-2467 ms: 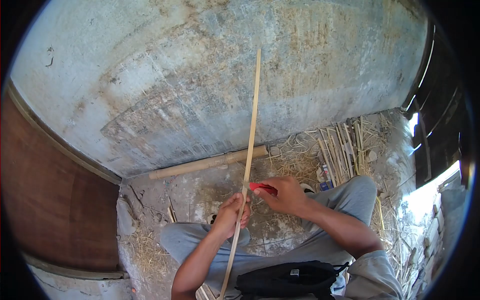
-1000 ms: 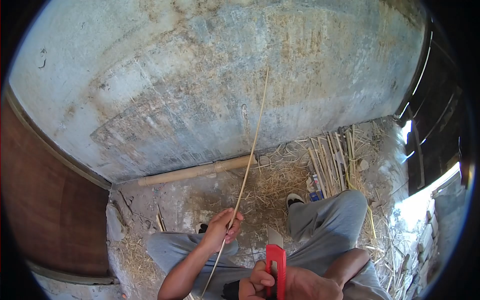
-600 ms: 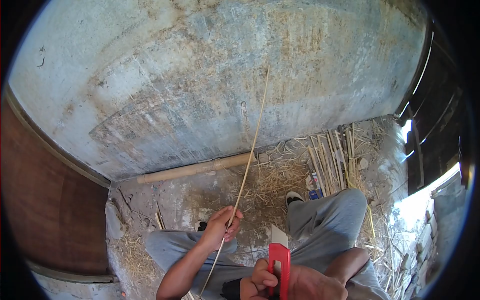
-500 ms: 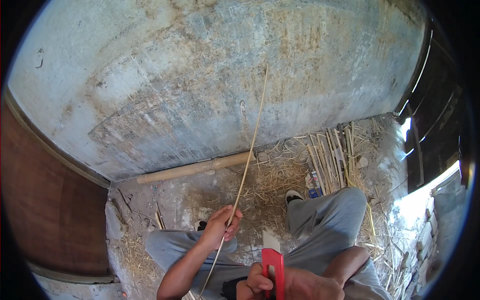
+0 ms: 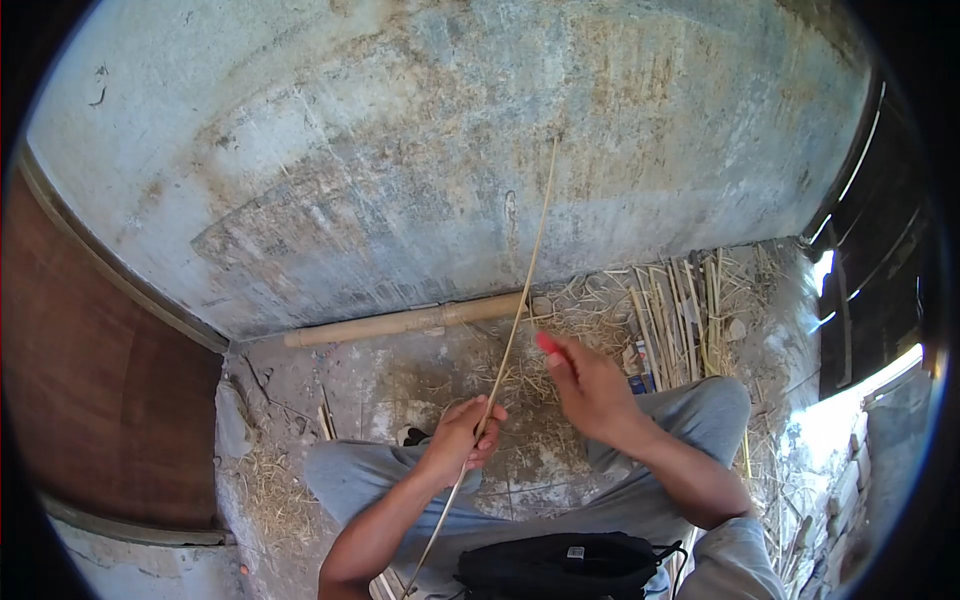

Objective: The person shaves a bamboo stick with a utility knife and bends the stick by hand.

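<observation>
Red tool: mostly hidden by the right hand, only a blurred end showing
Black bag: at the lap, contents hidden
Thin strip: held in the closed fingers of the left hand, longer part beyond them
Right hand: fingers curled around the tool, near the strip

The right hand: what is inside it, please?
A red tool; only a small part shows past the right hand. The rest is covered and cannot be seen.
</observation>
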Motion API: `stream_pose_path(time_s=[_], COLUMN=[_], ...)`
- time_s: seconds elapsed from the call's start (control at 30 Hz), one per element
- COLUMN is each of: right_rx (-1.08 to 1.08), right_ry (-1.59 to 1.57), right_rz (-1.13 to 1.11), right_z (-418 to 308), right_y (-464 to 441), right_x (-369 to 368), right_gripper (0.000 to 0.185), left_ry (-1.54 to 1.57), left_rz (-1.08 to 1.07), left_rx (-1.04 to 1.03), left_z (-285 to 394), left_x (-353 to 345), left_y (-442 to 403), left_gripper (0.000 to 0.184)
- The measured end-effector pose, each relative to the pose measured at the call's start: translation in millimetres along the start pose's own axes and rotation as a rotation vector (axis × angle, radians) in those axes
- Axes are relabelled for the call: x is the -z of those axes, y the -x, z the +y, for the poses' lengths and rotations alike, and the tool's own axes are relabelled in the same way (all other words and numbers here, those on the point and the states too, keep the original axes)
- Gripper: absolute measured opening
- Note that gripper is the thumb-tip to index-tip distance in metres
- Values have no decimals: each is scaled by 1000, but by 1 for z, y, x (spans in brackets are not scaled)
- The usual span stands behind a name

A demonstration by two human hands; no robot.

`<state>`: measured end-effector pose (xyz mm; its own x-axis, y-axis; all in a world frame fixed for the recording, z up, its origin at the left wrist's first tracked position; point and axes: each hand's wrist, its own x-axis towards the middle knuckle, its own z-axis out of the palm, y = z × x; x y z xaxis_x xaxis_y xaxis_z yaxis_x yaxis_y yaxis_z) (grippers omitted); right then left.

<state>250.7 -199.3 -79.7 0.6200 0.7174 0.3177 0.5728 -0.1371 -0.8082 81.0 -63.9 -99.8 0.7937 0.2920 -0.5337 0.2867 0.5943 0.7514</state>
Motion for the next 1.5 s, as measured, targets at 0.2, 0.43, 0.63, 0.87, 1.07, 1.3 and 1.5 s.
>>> stream_pose_path(time_s=[0.2,0.43,0.63,0.87,1.07,1.3,1.5], right_rx=[172,208,235,221,214,179,171], right_ry=[130,247,243,265,249,231,268], right_rz=[-146,-131,-111,-148,-150,-131,-49], right_z=[-4,0,4,1,2,-1,4], right_y=[20,31,31,29,29,26,21], right_x=[-14,-24,-26,-24,-23,-24,-23], right_gripper=[23,29,30,30,30,30,28], left_ry=[-18,6,-75,-81,-76,-42,-169], left_rz=[-7,-21,-8,-8,-3,15,26], left_rx=[8,-6,-19,-12,-6,-4,-98], left_z=[1,-2,-8,-7,-9,-10,-17], left_x=[-2,-1,-1,-2,-2,-6,-2], left_y=[3,6,3,3,2,4,4], left_gripper=[34,34,32,30,30,30,32])
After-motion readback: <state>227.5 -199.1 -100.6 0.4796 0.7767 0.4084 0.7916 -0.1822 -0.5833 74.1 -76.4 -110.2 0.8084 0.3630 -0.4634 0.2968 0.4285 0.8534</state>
